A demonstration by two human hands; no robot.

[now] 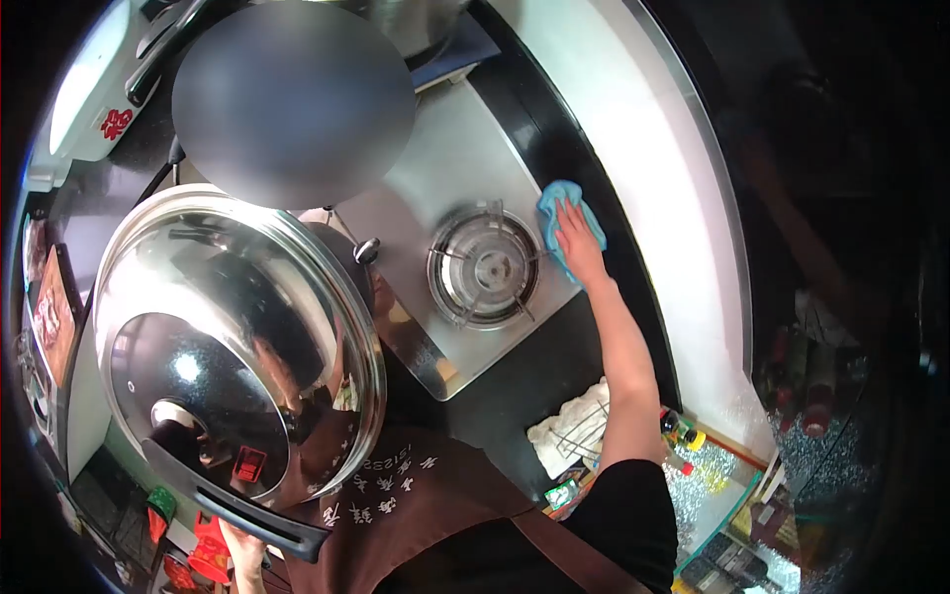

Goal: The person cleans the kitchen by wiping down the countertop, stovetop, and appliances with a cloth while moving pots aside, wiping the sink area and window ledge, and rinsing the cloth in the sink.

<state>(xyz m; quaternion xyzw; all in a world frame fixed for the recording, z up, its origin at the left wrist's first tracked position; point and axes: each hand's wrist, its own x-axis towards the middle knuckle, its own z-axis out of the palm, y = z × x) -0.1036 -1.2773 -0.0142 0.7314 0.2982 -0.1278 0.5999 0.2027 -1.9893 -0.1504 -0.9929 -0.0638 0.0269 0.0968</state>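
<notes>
Well, our right hand (582, 243) is flat and wide on the crumpled light blue cloth (557, 203), just right of the round silver gas burner (492, 265). To the left of the burner is the big round shiny metal lid (242, 342) with its long black handle (247, 517). Our left hand (244, 549), mostly hidden, seems to hold it there, but we cannot tell how tightly.

If that hold is loose, the lid could tip and bang the burner. It also blocks part of our view, so we might bump something behind it. The cloth could catch on the burner's thin metal prongs (524, 309) if it slides too close.

Under the burner is a smooth, shiny steel plate (445, 148), with a black counter (495, 426) around it. Nearer to us and right of the burner lies a bunched white cloth (569, 436). Far left of it is a brown wooden board (67, 302). A blur hides the spot up and left.
</notes>
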